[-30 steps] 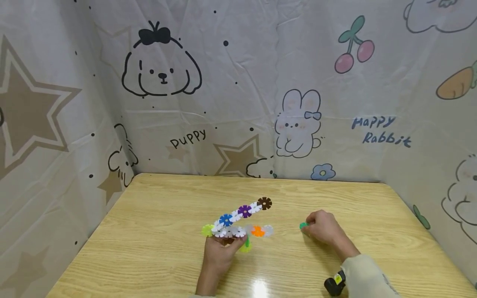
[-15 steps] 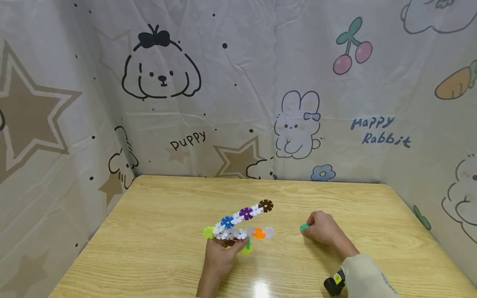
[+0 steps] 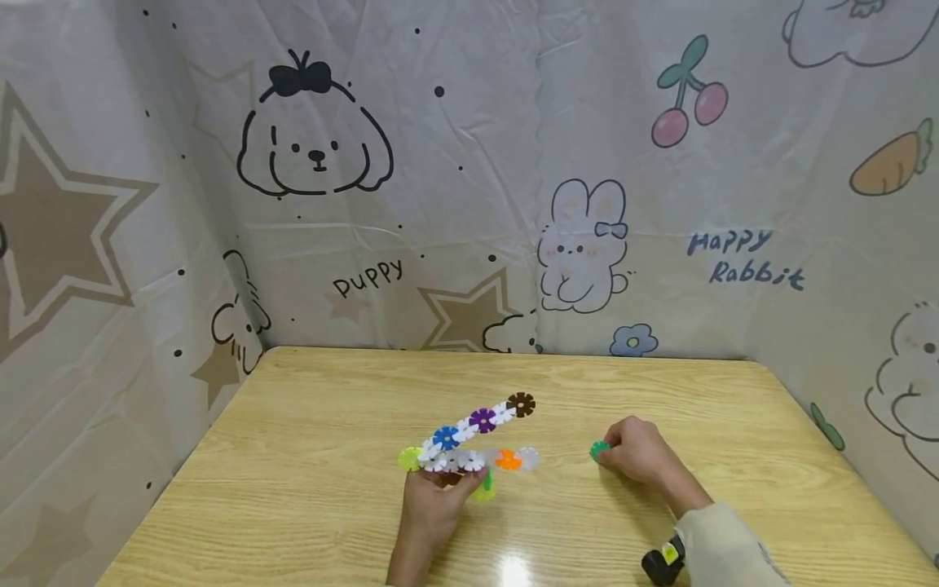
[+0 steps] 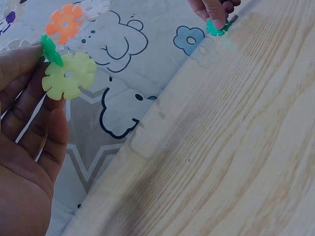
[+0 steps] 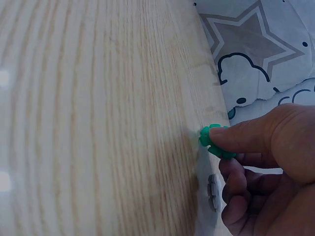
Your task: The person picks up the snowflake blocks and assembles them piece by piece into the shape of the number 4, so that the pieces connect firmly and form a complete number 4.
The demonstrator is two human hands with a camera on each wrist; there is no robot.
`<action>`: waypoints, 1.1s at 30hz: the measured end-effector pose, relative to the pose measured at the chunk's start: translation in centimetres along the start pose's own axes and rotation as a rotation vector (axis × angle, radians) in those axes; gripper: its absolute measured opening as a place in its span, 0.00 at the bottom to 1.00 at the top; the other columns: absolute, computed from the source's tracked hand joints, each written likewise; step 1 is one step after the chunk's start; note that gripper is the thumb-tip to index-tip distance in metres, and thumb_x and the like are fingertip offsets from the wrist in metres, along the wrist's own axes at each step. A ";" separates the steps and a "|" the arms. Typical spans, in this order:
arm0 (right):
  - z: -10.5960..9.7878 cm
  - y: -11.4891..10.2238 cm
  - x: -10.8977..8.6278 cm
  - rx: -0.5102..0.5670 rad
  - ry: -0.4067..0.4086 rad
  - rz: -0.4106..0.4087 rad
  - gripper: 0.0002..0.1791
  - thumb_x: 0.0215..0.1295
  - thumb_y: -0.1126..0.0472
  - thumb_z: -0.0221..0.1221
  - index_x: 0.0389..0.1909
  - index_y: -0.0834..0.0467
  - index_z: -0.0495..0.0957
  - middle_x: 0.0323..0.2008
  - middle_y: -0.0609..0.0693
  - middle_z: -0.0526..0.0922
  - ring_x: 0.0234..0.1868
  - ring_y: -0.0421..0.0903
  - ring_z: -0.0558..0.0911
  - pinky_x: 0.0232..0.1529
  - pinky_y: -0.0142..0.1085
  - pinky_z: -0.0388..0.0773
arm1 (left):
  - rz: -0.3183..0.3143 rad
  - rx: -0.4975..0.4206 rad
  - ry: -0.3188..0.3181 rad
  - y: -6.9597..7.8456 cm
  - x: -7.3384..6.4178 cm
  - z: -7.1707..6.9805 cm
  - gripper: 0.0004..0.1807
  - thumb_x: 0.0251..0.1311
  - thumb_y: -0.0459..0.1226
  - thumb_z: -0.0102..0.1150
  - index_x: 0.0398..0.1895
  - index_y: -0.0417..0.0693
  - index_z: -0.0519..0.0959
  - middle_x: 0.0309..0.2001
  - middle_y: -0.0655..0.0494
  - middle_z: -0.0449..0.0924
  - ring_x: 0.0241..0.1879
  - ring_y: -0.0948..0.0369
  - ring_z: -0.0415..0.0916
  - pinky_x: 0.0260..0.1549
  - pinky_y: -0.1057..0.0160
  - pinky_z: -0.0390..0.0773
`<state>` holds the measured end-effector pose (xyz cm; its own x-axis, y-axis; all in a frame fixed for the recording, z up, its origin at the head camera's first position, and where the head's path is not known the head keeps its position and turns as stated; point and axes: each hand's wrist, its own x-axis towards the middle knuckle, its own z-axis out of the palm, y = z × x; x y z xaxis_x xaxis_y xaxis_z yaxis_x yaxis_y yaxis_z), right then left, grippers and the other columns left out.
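My left hand (image 3: 434,507) pinches a chain of linked snowflake disc pieces above the table. Its upper arm slants up through white, blue (image 3: 445,438) and purple (image 3: 482,421) discs to a brown disc (image 3: 522,404). A lower row runs right to an orange disc (image 3: 508,460) and a clear one. Below the row hang a green disc (image 4: 51,50) and a yellow disc (image 4: 69,75). Well to the right, my right hand (image 3: 640,448) pinches a loose green snowflake disc (image 5: 214,140) between thumb and fingers. Part of that disc is hidden by the thumb.
A grey notched piece (image 5: 213,193) is just below the right fingers in the right wrist view. The wooden table (image 3: 308,408) ends at a printed cloth backdrop (image 3: 469,204). A black wrist camera (image 3: 663,561) sits at the right sleeve.
The green disc in my right hand has turned, showing more of its face. My left hand and the chain stay nearly in place.
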<state>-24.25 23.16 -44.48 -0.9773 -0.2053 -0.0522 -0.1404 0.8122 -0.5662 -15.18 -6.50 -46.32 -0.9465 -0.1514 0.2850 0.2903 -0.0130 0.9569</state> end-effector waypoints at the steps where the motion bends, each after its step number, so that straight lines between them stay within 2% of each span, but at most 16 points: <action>1: 0.0 0.0 -0.1 -0.005 0.003 -0.006 0.10 0.58 0.65 0.68 0.21 0.58 0.78 0.20 0.46 0.73 0.24 0.44 0.69 0.26 0.36 0.66 | 0.000 0.001 -0.002 0.0 0.0 0.0 0.09 0.52 0.27 0.72 0.36 0.34 0.82 0.31 0.52 0.85 0.30 0.60 0.79 0.32 0.65 0.80; 5: -0.2 -0.3 -0.6 0.006 0.009 -0.010 0.14 0.60 0.65 0.66 0.17 0.57 0.74 0.16 0.45 0.69 0.20 0.43 0.67 0.23 0.34 0.63 | 0.007 -0.003 -0.003 0.1 0.0 0.1 0.09 0.52 0.27 0.72 0.35 0.35 0.82 0.32 0.46 0.85 0.29 0.59 0.79 0.31 0.65 0.80; 7: -0.4 -0.6 -0.8 0.044 0.005 0.000 0.15 0.61 0.65 0.65 0.17 0.57 0.73 0.15 0.45 0.68 0.19 0.42 0.66 0.22 0.33 0.62 | 0.018 0.001 -0.003 0.1 0.0 0.2 0.09 0.52 0.27 0.72 0.35 0.34 0.82 0.32 0.45 0.85 0.29 0.59 0.79 0.31 0.65 0.80; 13: -1.1 -1.8 -1.2 0.135 0.024 -0.019 0.19 0.61 0.63 0.65 0.13 0.56 0.69 0.13 0.43 0.62 0.17 0.40 0.60 0.21 0.32 0.58 | 0.004 0.020 0.003 0.1 0.0 0.3 0.09 0.52 0.28 0.73 0.35 0.36 0.83 0.31 0.51 0.85 0.29 0.59 0.80 0.31 0.65 0.80; 21: -1.9 -4.3 -2.0 0.194 0.038 -0.070 0.20 0.63 0.59 0.65 0.14 0.54 0.69 0.13 0.42 0.59 0.18 0.41 0.57 0.24 0.35 0.57 | -0.001 0.014 0.032 -0.1 0.0 0.6 0.10 0.51 0.29 0.74 0.35 0.38 0.83 0.31 0.52 0.84 0.29 0.60 0.79 0.31 0.64 0.80; 24: -2.1 -5.3 -2.3 0.230 0.039 -0.081 0.20 0.62 0.59 0.65 0.14 0.54 0.69 0.13 0.42 0.59 0.17 0.41 0.56 0.24 0.35 0.57 | 0.031 0.009 0.046 -0.3 0.0 0.8 0.10 0.50 0.28 0.75 0.35 0.38 0.83 0.31 0.53 0.84 0.29 0.61 0.79 0.31 0.63 0.80; 27: -2.3 -6.2 -2.5 0.262 0.040 -0.082 0.17 0.61 0.59 0.66 0.15 0.55 0.73 0.14 0.43 0.62 0.17 0.41 0.57 0.23 0.35 0.59 | 0.061 0.015 0.058 -0.3 0.0 1.0 0.10 0.49 0.27 0.75 0.34 0.38 0.83 0.30 0.53 0.84 0.29 0.62 0.79 0.31 0.63 0.80; 33: -2.4 -7.8 -2.6 0.310 0.050 -0.084 0.13 0.60 0.61 0.65 0.17 0.57 0.79 0.19 0.46 0.75 0.18 0.42 0.63 0.22 0.34 0.65 | 0.051 0.025 0.069 -0.4 -0.1 1.4 0.09 0.50 0.28 0.75 0.34 0.38 0.83 0.30 0.53 0.84 0.29 0.62 0.79 0.30 0.64 0.79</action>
<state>-20.94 18.66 -37.93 -0.9720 -0.2315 0.0413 -0.1734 0.5869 -0.7909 -15.41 -5.13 -46.66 -0.9183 -0.2185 0.3300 0.3337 0.0213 0.9425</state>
